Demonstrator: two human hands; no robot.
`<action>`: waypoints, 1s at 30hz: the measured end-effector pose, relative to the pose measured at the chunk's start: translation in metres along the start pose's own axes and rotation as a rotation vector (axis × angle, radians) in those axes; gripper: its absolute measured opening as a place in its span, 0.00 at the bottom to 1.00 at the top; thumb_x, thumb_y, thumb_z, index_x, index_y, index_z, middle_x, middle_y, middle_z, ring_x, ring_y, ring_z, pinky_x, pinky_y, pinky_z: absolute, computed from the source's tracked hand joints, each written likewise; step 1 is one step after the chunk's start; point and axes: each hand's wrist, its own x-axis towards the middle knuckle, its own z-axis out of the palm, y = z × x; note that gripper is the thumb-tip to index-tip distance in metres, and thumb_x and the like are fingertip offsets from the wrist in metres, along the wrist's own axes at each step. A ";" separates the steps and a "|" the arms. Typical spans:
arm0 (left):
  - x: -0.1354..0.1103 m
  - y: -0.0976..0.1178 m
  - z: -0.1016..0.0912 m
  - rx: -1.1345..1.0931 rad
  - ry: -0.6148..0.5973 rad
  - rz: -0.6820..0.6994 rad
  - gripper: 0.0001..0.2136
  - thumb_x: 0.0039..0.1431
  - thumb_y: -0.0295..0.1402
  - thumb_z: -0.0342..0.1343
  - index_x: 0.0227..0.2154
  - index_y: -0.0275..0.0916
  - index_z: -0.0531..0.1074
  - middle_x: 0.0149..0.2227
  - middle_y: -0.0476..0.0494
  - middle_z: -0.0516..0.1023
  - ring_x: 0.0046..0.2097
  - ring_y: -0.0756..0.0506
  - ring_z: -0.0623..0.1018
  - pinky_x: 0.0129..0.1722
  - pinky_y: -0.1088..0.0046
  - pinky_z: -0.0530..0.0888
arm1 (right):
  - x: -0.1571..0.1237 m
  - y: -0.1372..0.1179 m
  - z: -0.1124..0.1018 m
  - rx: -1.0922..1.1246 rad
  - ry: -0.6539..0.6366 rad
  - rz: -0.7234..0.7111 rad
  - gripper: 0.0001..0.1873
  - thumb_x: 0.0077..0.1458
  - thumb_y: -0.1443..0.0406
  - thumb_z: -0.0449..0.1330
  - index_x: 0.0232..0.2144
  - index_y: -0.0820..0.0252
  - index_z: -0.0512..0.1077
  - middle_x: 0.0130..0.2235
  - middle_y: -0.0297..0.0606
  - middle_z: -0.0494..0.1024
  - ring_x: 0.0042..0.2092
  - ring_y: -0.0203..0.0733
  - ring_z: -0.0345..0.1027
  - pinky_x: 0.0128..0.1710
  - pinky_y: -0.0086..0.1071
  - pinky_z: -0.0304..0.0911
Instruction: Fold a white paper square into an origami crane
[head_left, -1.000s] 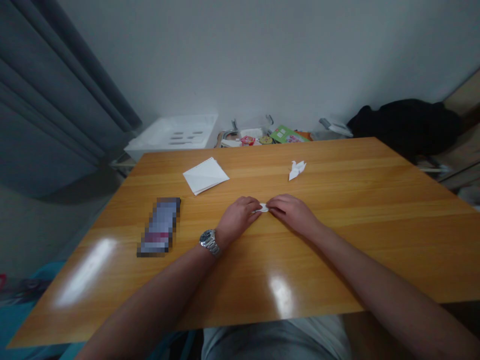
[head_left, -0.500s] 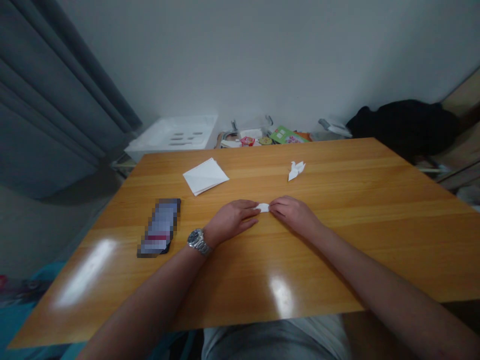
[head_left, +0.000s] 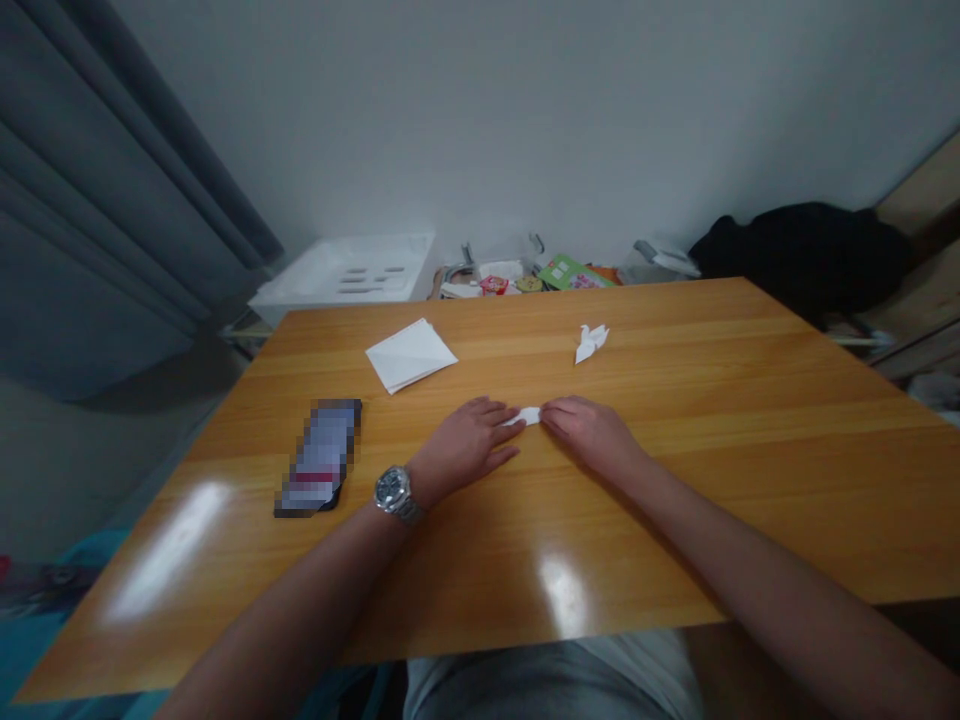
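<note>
My left hand (head_left: 463,447) lies flat on the wooden table (head_left: 675,520) with its fingers spread, the fingertips at the left end of a small folded white paper (head_left: 529,416). My right hand (head_left: 589,433) presses on that paper's right end with its fingers together. A metal wristwatch (head_left: 395,493) sits on my left wrist. Farther back, a white origami crane (head_left: 591,343) stands on the table, to the right of a small stack of white paper squares (head_left: 410,355). A phone (head_left: 319,458), pixelated, lies left of my left hand.
Behind the far table edge stand a white plastic tray (head_left: 345,270), a cluster of mixed small items (head_left: 517,278) and a black fabric bundle (head_left: 802,255). A grey curtain (head_left: 112,180) hangs at the left. Bright glare marks the table's near part.
My left hand has slid left and back along the table, its fingers spreading, with the watch lower in view. My right hand and the small paper have barely moved.
</note>
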 end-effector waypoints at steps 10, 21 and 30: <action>-0.004 0.008 0.001 0.049 -0.031 -0.046 0.22 0.71 0.45 0.48 0.63 0.43 0.65 0.65 0.40 0.68 0.64 0.39 0.68 0.67 0.53 0.57 | 0.002 -0.023 -0.007 0.032 0.045 0.005 0.19 0.69 0.61 0.52 0.54 0.65 0.73 0.55 0.51 0.77 0.57 0.54 0.70 0.58 0.48 0.65; -0.003 0.014 0.002 0.112 0.004 -0.053 0.24 0.71 0.46 0.45 0.63 0.40 0.65 0.64 0.40 0.69 0.65 0.38 0.66 0.67 0.55 0.56 | -0.008 -0.033 -0.001 0.042 -0.180 0.041 0.34 0.69 0.54 0.47 0.69 0.69 0.55 0.70 0.53 0.56 0.70 0.51 0.51 0.69 0.49 0.51; -0.002 0.022 0.003 0.150 0.008 -0.080 0.23 0.72 0.45 0.45 0.60 0.37 0.68 0.60 0.38 0.73 0.59 0.40 0.71 0.65 0.56 0.59 | -0.012 -0.027 -0.001 0.063 -0.232 0.070 0.34 0.70 0.52 0.44 0.70 0.67 0.53 0.71 0.50 0.51 0.72 0.49 0.44 0.70 0.49 0.46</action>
